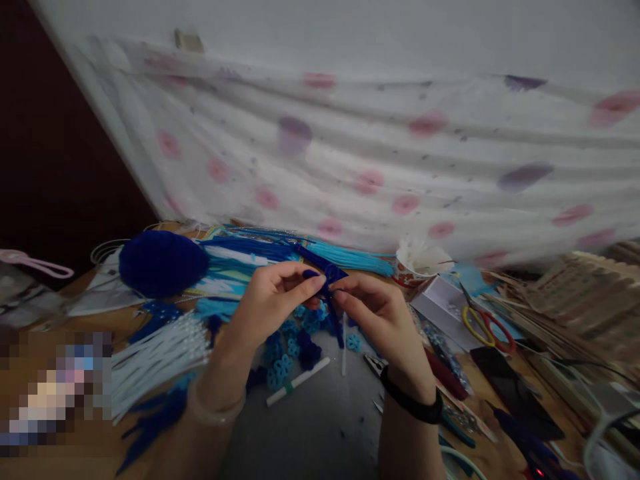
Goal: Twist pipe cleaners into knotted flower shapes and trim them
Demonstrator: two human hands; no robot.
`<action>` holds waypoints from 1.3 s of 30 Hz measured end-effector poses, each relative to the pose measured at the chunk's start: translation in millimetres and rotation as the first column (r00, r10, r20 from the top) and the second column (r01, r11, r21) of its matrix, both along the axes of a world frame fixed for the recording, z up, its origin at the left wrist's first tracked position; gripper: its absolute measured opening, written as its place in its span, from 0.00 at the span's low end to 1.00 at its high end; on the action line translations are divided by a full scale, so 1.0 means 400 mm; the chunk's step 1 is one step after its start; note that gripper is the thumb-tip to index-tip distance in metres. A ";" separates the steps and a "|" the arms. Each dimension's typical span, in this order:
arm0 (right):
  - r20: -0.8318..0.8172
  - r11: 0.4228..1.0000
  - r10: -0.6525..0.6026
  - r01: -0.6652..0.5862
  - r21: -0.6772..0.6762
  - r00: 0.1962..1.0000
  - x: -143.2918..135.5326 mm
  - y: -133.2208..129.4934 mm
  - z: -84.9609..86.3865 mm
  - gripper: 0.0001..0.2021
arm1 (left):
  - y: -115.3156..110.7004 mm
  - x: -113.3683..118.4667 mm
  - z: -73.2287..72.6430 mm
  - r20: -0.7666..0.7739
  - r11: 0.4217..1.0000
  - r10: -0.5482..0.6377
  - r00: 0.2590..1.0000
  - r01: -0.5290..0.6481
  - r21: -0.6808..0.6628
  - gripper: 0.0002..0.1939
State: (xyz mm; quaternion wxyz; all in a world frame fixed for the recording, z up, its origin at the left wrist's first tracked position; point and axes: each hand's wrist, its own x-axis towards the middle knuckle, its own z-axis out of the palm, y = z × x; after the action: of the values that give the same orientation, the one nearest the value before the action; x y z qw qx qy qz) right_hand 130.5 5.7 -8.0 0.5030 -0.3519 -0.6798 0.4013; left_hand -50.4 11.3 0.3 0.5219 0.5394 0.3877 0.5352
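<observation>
My left hand [273, 300] pinches a dark blue pipe cleaner piece [327, 283] between thumb and fingers, above the middle of the work mat. From the other side, my right hand [377, 310] has its fingertips closed on the same fuzzy piece, part of which they hide. A dark blue strip hangs below the fingers. Under and between my hands lie several light blue looped flowers [280, 370] and a dark blue one [309, 350]. A white stick [299, 382] with a green band rests nearby on the grey mat [300, 433].
Bundles of blue pipe cleaners [350, 257] lie at the back beside a dark blue fuzzy ball [164, 265]. White beaded strands [160, 353] are at left. At right are a paper cup [423, 260], a white box [445, 310], scissors [487, 327], pliers [375, 363] and a black phone [517, 393].
</observation>
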 end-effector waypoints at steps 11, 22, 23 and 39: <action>0.096 0.970 -0.170 0.150 0.191 0.981 -0.017 -0.010 0.008 0.05 | 0.004 -0.013 0.000 0.103 0.982 -0.107 0.989 0.122 -0.147 0.12; 0.107 0.943 -0.253 0.221 0.247 0.962 -0.025 -0.006 0.003 0.07 | 0.006 -0.001 0.000 0.121 0.986 -0.092 0.988 0.108 -0.129 0.12; 0.107 0.932 -0.275 0.237 0.275 0.956 -0.026 -0.007 0.004 0.07 | 0.007 -0.001 0.000 0.125 0.987 -0.088 0.988 0.103 -0.124 0.12; -0.046 0.995 -0.090 0.088 -0.042 0.995 -0.029 -0.011 0.011 0.09 | -0.011 0.000 0.012 0.142 0.986 -0.054 0.988 0.075 -0.146 0.17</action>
State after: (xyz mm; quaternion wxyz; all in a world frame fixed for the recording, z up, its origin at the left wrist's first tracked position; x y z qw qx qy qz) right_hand 119.0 1.5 -3.6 0.5293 -0.3823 -0.6430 0.4004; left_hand -50.6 7.0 5.0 0.6037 0.4724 0.3724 0.5232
